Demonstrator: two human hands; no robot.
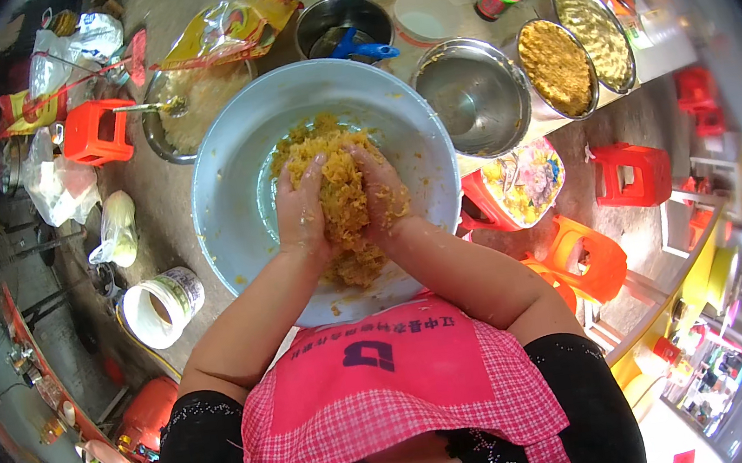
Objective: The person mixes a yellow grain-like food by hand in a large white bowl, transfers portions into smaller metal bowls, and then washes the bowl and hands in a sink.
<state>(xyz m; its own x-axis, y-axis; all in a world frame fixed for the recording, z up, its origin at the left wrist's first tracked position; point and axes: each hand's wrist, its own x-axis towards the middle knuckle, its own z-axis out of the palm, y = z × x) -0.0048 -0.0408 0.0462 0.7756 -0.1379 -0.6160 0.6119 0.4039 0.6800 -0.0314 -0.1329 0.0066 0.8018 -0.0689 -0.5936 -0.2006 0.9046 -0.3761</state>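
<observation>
A wide, pale blue basin (224, 180) lies in front of my body, with a heap of moist, shredded yellow-orange food mixture (342, 196) in it. My left hand (301, 205) and my right hand (383, 191) press in from opposite sides, cupped around the mixture, which bulges up between them. Bits of it cling to my fingers and the right wrist. Some of the mixture lies beyond my fingertips and some below my palms, near the basin's near side. Smears and crumbs dot the inner wall. My fingertips are partly sunk in the food.
Right of the basin stand a wet metal bowl (473, 98) and a metal bowl of orange-brown mixture (557, 68). Behind it, a dark pot (342, 14) holds a blue-handled tool (364, 46). At left are a bowl of pale shreds (199, 103) and a white bucket (163, 308).
</observation>
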